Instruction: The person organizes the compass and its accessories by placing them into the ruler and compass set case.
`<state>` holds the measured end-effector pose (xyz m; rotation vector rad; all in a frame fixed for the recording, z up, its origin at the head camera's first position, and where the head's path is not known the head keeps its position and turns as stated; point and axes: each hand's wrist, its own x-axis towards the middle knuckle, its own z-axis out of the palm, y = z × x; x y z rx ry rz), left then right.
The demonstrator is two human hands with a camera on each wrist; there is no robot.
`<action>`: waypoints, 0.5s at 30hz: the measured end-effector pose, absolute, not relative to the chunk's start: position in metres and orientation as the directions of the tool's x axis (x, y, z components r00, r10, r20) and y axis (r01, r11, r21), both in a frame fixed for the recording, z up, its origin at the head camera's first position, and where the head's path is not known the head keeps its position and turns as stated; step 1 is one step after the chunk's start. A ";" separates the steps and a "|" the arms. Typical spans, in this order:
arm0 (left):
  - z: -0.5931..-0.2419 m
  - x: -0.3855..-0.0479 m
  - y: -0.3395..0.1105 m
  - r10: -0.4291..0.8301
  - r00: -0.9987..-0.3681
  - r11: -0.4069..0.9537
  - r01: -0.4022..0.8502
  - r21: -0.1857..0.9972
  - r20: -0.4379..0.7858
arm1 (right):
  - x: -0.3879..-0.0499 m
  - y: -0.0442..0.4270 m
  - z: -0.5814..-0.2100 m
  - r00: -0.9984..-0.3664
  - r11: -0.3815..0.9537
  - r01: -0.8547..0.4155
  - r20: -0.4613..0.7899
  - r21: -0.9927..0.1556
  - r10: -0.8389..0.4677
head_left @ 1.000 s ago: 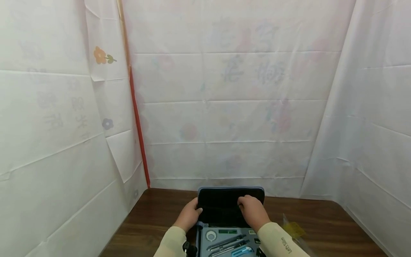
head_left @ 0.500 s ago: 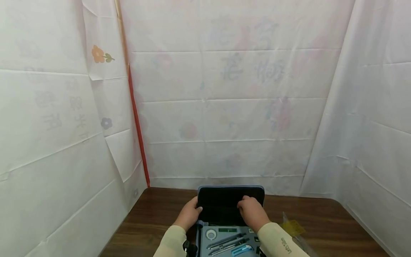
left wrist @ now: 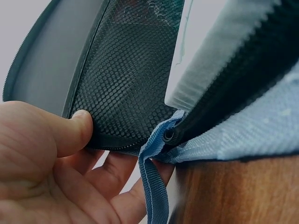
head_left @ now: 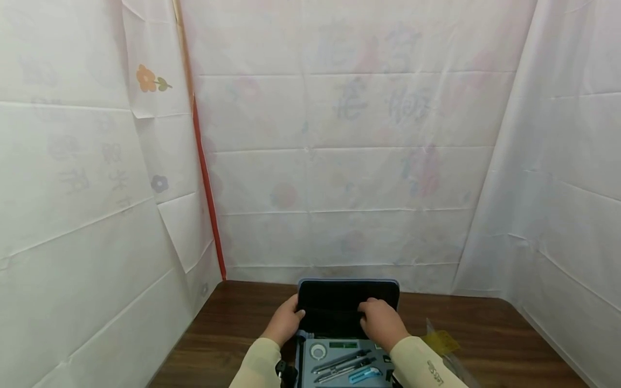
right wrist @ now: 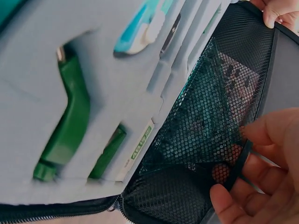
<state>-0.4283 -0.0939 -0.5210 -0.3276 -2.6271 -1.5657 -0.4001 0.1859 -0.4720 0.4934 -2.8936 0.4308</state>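
Observation:
A blue zip case stands open, its black lid [head_left: 322, 296] raised at the back. The left hand [head_left: 283, 321] grips the lid's left edge, thumb on the black mesh pocket [left wrist: 126, 74], fingers behind. At the pocket's rim is the right hand [right wrist: 266, 172]; it pinches the black band, with some fingertips showing through the mesh. A green triangular piece [right wrist: 198, 112] and a printed piece [right wrist: 239, 77] lie inside the pocket. The grey tray [head_left: 335, 351] below holds pens, a blue-and-white cutter [head_left: 365, 375], a white round item [head_left: 318, 352] and green tools [right wrist: 70, 109].
The case rests on a brown wooden table [head_left: 233, 318]. Right of it, beside the right sleeve, lies a clear item with a yellow part [head_left: 443, 341]. White printed sheets [head_left: 349, 178] hang at the back and both sides. A blue strap [left wrist: 154, 182] hangs by the left hand.
The head view has shifted slightly. Both hands keep about the same places on the lid, and nothing has been let go.

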 end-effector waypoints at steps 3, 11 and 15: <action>-0.520 -0.427 -0.094 0.153 -0.973 0.467 0.226 0.855 0.174 | -0.399 0.186 -0.473 -0.935 0.904 -0.335 0.213 -0.264 -0.284; -0.519 -0.428 -0.093 0.152 -0.974 0.466 0.222 0.857 0.170 | -0.395 0.189 -0.472 -0.947 0.902 -0.318 0.145 -0.290 -0.287; -0.521 -0.429 -0.094 0.159 -0.972 0.469 0.226 0.854 0.170 | -0.389 0.192 -0.466 -0.954 0.879 -0.292 0.058 -0.378 -0.293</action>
